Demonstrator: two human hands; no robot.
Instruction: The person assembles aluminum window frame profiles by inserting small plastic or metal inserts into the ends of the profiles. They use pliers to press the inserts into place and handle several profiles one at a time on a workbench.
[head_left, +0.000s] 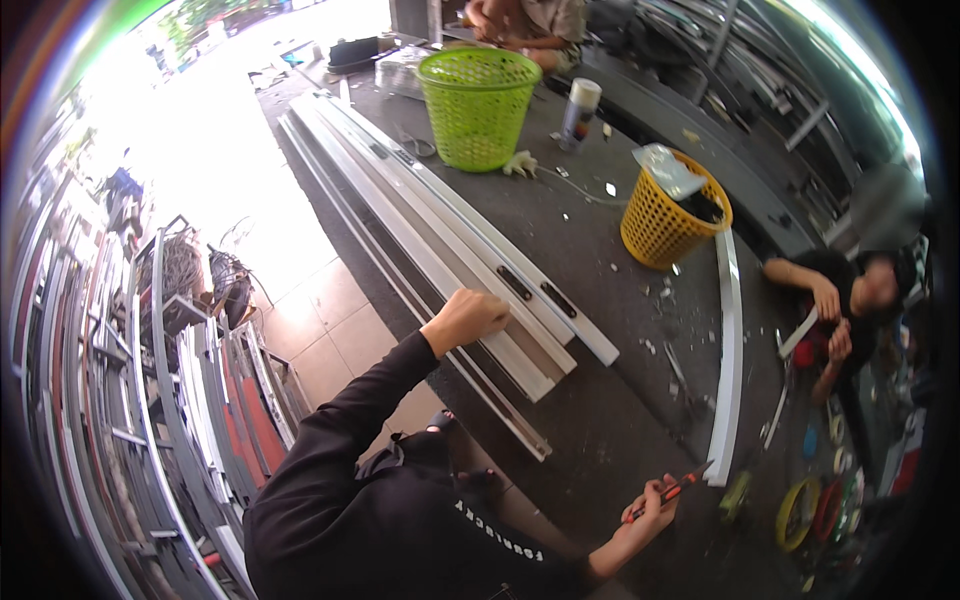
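Observation:
My left hand [470,318] is closed over the near ends of long white window-frame profiles [535,375] lying on the dark workbench. Its fingers curl downward, and whatever they may pinch is hidden. A second white profile [597,345] with dark slotted fittings [514,283] lies beside these, and a thin strip [515,428] runs along the bench edge. At the lower right, my right hand [648,515] is closed around an orange and black utility knife [678,488]. Its tip points up and right, close to the end of a separate white strip [728,370].
A green basket [480,110], a spray can [579,115] and a yellow basket [672,215] stand on the bench. Tape rolls [798,514] lie far right. One person [850,300] works at the right, another [540,25] sits at the back. Racked metal profiles [150,400] fill the left.

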